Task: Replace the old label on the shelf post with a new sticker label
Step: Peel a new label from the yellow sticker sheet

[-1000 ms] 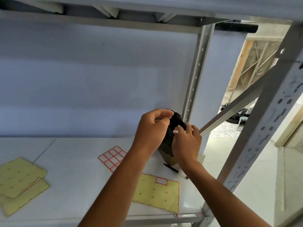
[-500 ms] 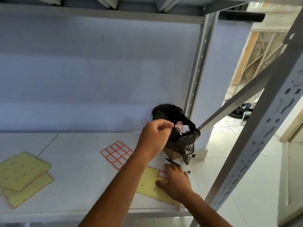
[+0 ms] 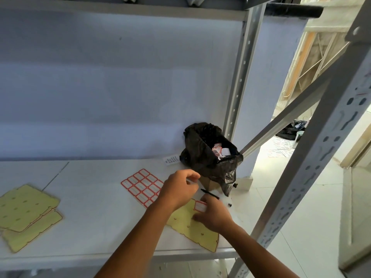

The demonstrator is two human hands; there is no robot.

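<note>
At the lower centre of the frame two bare forearms reach onto the white shelf board [image 3: 90,227]. The right hand [image 3: 215,215] lies low on a yellow backing sheet with a wavy red edge [image 3: 192,227], fingers curled at the single red-bordered white sticker label [image 3: 200,206] left at the sheet's upper corner; whether it has the label pinched cannot be told. The left hand [image 3: 179,190], just above and to the left, is loosely curled with thumb and fingertips together, and what it holds, if anything, is unclear. Under it lies a sheet of red-bordered white labels in a grid [image 3: 141,186]. A thin black pen [image 3: 209,194] lies between the hands and a black plastic bag set over a brown box [image 3: 208,157], open, with crumpled paper scraps inside. At the lower left lie two emptied yellow backing sheets [image 3: 26,213], stacked. The perforated grey metal shelf post [image 3: 313,161] rises diagonally at the right of the frame.
</note>
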